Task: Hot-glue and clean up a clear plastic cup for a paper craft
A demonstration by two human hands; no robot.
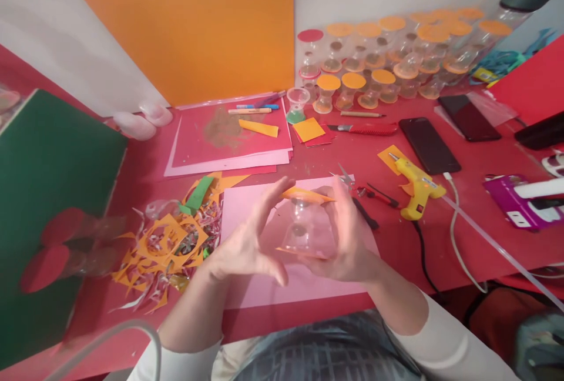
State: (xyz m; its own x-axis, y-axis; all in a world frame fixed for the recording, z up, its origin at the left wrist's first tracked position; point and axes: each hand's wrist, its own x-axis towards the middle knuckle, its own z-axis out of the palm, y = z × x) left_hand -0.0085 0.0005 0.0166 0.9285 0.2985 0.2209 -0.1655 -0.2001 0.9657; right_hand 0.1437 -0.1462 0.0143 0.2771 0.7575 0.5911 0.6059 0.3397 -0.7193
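Note:
Between my hands is a small clear plastic hourglass [304, 228] with orange paper discs on its two ends, slightly tilted. A dark bit of material shows inside it. My right hand [352, 246] is closed around its right side, the thumb low by the bottom disc and the fingers up by the top one. On the other side, my left hand [251, 246] curves around with thumb and fingers apart; its fingertips are close to the top disc, and I cannot tell whether they touch. Under both hands lies a pink sheet [247, 293].
Orange paper scraps [167, 240] are heaped on the left. A yellow glue gun [416, 187] with its cord lies at right, near a phone [429, 144]. Scissors [346, 176] and a red cutter [368, 129] lie beyond my hands. Several finished hourglasses [352, 84] line the wall.

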